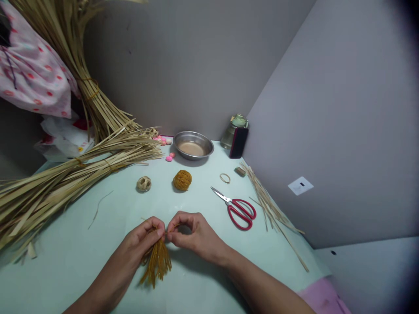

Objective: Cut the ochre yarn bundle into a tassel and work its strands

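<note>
The straw bundles run off the left edge; fingertips hide the strands' top.

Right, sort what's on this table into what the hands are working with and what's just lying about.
In hand:
- left hand gripping the bundle of golden-brown strips
- right hand pinching the bundle's top

Lying about:
- red scissors
- golden woven ball
- pale woven ball
- metal bowl
- pink pompoms
- straw bundles
- jar
</note>
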`<action>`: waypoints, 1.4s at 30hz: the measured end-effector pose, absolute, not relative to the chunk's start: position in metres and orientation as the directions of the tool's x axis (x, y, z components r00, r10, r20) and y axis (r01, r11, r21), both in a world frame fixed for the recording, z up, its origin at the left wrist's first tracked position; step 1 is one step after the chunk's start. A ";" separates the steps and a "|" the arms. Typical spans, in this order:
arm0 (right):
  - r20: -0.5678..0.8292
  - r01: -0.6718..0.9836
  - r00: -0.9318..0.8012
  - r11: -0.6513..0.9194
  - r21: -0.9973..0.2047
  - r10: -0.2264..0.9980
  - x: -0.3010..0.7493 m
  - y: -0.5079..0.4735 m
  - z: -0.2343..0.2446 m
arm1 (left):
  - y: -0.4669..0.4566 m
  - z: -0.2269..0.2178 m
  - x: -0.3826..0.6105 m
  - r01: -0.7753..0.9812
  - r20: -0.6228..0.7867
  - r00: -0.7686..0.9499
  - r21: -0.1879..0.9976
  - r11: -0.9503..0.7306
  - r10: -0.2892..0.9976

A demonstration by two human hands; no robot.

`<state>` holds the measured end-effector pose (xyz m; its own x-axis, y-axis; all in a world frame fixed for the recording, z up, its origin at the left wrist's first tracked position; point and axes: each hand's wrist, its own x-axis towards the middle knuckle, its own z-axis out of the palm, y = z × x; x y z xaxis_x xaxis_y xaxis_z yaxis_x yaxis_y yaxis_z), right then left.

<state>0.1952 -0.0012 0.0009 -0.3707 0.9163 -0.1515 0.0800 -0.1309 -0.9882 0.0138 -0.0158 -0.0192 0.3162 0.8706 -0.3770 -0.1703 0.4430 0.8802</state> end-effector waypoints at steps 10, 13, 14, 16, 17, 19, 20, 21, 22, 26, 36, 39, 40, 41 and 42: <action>-0.148 0.045 -0.370 -0.142 -0.989 0.917 0.195 -0.001 0.004 | -0.017 -0.022 0.011 -0.132 -0.313 0.381 0.913 0.386 0.870; -0.152 0.045 -0.372 -0.146 -0.988 0.916 0.195 -0.002 0.005 | -0.016 -0.022 0.010 -0.117 -0.300 0.388 0.922 0.370 0.871; -0.155 0.047 -0.375 -0.149 -0.988 0.914 0.194 -0.002 0.005 | -0.016 -0.022 0.010 -0.113 -0.302 0.388 0.922 0.370 0.871; -0.166 0.051 -0.381 -0.159 -0.986 0.910 0.194 -0.002 0.004 | -0.015 -0.022 0.010 -0.112 -0.309 0.387 0.919 0.377 0.869; -0.170 0.052 -0.384 -0.162 -0.985 0.908 0.194 -0.002 0.004 | -0.016 -0.022 0.011 -0.119 -0.314 0.383 0.916 0.383 0.869; -0.171 0.054 -0.387 -0.162 -0.985 0.906 0.193 -0.003 0.003 | -0.016 -0.022 0.011 -0.132 -0.328 0.377 0.907 0.400 0.866; -0.170 0.056 -0.387 -0.160 -0.985 0.906 0.193 -0.003 0.002 | -0.016 -0.022 0.011 -0.138 -0.335 0.375 0.902 0.409 0.865; -0.170 0.057 -0.386 -0.160 -0.985 0.907 0.193 -0.003 0.001 | -0.016 -0.022 0.011 -0.145 -0.338 0.377 0.898 0.416 0.862; -0.172 0.057 -0.384 -0.162 -0.985 0.907 0.193 -0.003 0.001 | -0.016 -0.023 0.011 -0.152 -0.342 0.378 0.894 0.422 0.860; -0.173 0.048 -0.382 -0.168 -0.985 0.908 0.193 -0.003 0.001 | -0.015 -0.025 0.010 -0.149 -0.328 0.381 0.901 0.407 0.865; -0.158 0.043 -0.351 -0.153 -0.987 0.923 0.193 -0.001 0.003 | -0.015 -0.025 0.010 -0.097 -0.321 0.401 0.916 0.388 0.858; -0.146 0.040 -0.353 -0.141 -0.989 0.924 0.194 -0.001 0.002 | -0.013 -0.029 0.009 -0.089 -0.302 0.403 0.927 0.366 0.864; -0.144 0.043 -0.352 -0.138 -0.990 0.925 0.194 -0.001 0.002 | -0.013 -0.031 0.009 -0.089 -0.294 0.406 0.930 0.358 0.866; -0.144 0.046 -0.350 -0.136 -0.990 0.926 0.194 -0.002 0.002 | -0.012 -0.031 0.009 -0.087 -0.288 0.407 0.932 0.351 0.867; -0.145 0.048 -0.349 -0.137 -0.989 0.926 0.193 -0.002 0.003 | -0.012 -0.032 0.009 -0.083 -0.287 0.408 0.934 0.348 0.867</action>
